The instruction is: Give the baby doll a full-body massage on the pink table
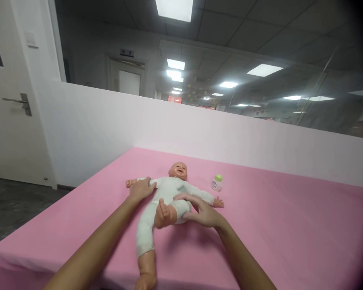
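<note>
A baby doll (168, 188) with a white cloth body lies on its back on the pink-covered table. Its head points away from me and its arms are spread out. My left hand (141, 189) is closed round the doll's sleeved arm on the left side. With my right hand (202, 210) I grip the doll's leg on the right, fingers over the top and thumb below. That leg is lifted, so the sole of its foot (165, 214) faces me. The other leg (145, 237) stretches toward the table's near edge.
A small clear jar (217, 183) with a green lid stands right of the doll. The pink cloth (278, 225) covers the table, which meets a white low wall (181, 125) with glass above. On the left is a door (15, 121) with a metal handle.
</note>
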Demonstrator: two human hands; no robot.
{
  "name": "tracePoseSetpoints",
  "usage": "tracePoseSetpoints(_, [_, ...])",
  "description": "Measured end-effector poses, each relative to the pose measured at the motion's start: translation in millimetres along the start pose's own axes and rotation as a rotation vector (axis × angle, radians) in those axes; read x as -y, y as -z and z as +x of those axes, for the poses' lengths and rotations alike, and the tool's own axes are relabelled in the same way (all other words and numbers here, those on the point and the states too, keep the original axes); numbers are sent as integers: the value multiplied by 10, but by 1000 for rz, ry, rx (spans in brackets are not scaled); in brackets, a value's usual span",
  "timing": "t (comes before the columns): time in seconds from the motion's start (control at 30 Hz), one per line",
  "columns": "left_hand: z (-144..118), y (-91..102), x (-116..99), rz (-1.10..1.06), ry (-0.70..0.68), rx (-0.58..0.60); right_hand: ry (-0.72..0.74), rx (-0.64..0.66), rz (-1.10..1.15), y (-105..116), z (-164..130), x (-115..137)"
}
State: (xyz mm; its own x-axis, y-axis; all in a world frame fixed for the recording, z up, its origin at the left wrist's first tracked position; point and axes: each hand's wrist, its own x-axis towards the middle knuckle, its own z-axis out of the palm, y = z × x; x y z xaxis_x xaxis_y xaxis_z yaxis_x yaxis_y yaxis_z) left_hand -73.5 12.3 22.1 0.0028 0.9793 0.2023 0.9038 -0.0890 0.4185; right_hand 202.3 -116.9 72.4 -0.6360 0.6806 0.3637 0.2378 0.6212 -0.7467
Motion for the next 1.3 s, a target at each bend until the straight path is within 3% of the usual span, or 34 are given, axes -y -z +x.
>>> tracePoseSetpoints(0.17, [28,-135,-62,-89,53,-209,-99,-160,98,-112,30,-33])
tracePoseSetpoints(0.27, [49,-216,-64,-216,22,-281,-111,-156,132,-158,24,-104])
tracePoseSetpoints(0.33, [64,-235,-79,-362,-32,-284,-93,-172,143,-178,22,-178])
tracePoseSetpoints(0.43, [87,-230,-125,-638,-85,-318,-43,-307,137,-203,46,-275])
tracePoseSetpoints(0.57, [130,-224,-154,-1057,-71,-381,36,-395,158,-197,103,-327])
tracePoseSetpoints(0.7, [171,-228,-132,-1355,21,-274,13,-400,200,-149,123,-367])
tracePoseSetpoints(0.83, [146,-197,-176,-1446,-3,-84,-12,-400,215,-127,120,-417])
tracePoseSetpoints(1.03, [2,-92,-342,-1363,-254,53,83,-373,163,-218,116,-345])
tracePoseSetpoints(1.1, [-19,-87,-367,-1316,-261,85,88,-375,141,-262,116,-310])
tracePoseSetpoints(1.23, [-43,-65,-366,-1338,-209,17,124,-444,23,-325,128,-293])
tracePoseSetpoints(1.3, [-85,-10,-361,-1318,-227,58,143,-512,-36,-360,147,-300])
